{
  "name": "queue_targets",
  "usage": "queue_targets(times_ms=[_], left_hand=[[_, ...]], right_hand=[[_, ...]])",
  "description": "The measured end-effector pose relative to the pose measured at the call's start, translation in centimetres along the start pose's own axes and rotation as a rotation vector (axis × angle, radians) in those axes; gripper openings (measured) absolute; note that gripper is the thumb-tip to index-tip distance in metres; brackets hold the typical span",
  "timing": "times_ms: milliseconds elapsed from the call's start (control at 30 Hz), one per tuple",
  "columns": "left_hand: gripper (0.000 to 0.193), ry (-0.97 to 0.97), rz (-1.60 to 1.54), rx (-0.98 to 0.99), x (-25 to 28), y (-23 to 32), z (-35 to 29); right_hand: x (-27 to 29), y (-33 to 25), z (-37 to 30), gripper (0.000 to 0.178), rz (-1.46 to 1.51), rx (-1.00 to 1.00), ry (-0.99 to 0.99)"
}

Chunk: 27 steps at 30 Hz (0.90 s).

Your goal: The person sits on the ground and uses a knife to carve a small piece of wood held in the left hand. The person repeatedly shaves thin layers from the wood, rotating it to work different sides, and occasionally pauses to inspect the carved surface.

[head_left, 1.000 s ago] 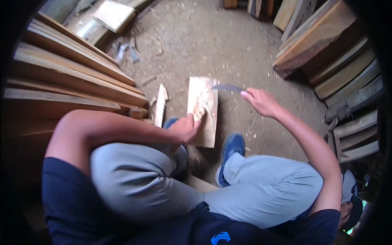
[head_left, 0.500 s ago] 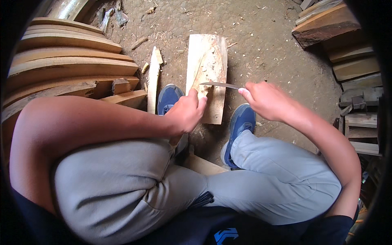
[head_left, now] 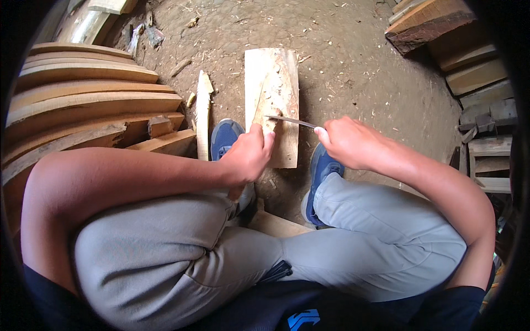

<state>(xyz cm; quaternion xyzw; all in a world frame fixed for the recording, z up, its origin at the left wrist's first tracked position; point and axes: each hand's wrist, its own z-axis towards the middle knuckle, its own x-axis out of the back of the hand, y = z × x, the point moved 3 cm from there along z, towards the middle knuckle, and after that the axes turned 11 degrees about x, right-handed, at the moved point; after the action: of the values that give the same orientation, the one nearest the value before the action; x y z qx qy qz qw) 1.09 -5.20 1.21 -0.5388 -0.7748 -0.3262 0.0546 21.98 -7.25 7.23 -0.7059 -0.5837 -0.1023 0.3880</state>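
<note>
My left hand [head_left: 249, 156] is wrapped round a pale piece of wood [head_left: 272, 124]. Its upper end rests over a wooden board [head_left: 286, 148] on the ground, and a darker lower end [head_left: 236, 192] sticks out below my palm. Closed round a knife, my right hand [head_left: 349, 142] is to the right of the board. The knife's thin blade [head_left: 295, 121] points left and lies across the upper end of the wood piece; its handle is hidden in my fist. Small shavings [head_left: 277, 68] lie on the board.
Stacked curved planks [head_left: 94, 104] stand on the left, and more timber [head_left: 433, 26] is piled on the right. A split strip of wood [head_left: 203, 116] lies beside my left shoe [head_left: 226, 137]. My right shoe [head_left: 322, 171] is near the board's lower right corner. Chips litter the dirt floor.
The knife blade now slants more, with its handle end lower and its tip still over the wood piece. My left hand keeps its grip. The whole view has shifted slightly.
</note>
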Motion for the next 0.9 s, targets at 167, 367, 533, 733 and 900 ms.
queue_targets(times_ms=[167, 367, 533, 733, 900], left_hand=[[0.049, -0.087, 0.016, 0.045, 0.5, 1.0, -0.6], [0.048, -0.087, 0.014, 0.069, 0.6, 1.4, -0.7], [0.046, -0.086, 0.017, 0.088, 0.4, 1.7, -0.6], [0.046, 0.017, 0.092, 0.025, -0.2, 1.0, -0.2], [0.048, 0.024, 0.088, 0.084, -0.1, 1.8, -1.2]], right_hand=[[-0.6, -0.1, -0.4, 0.049, 0.052, -0.013, -0.004], [-1.2, 0.4, -0.9, 0.049, 0.074, -0.008, 0.046], [-1.9, 1.0, -1.0, 0.049, 0.079, 0.007, 0.114], [-2.1, 0.1, -0.9, 0.043, 0.065, -0.002, 0.07], [-2.8, -0.8, -0.7, 0.026, -0.174, 0.037, 0.204]])
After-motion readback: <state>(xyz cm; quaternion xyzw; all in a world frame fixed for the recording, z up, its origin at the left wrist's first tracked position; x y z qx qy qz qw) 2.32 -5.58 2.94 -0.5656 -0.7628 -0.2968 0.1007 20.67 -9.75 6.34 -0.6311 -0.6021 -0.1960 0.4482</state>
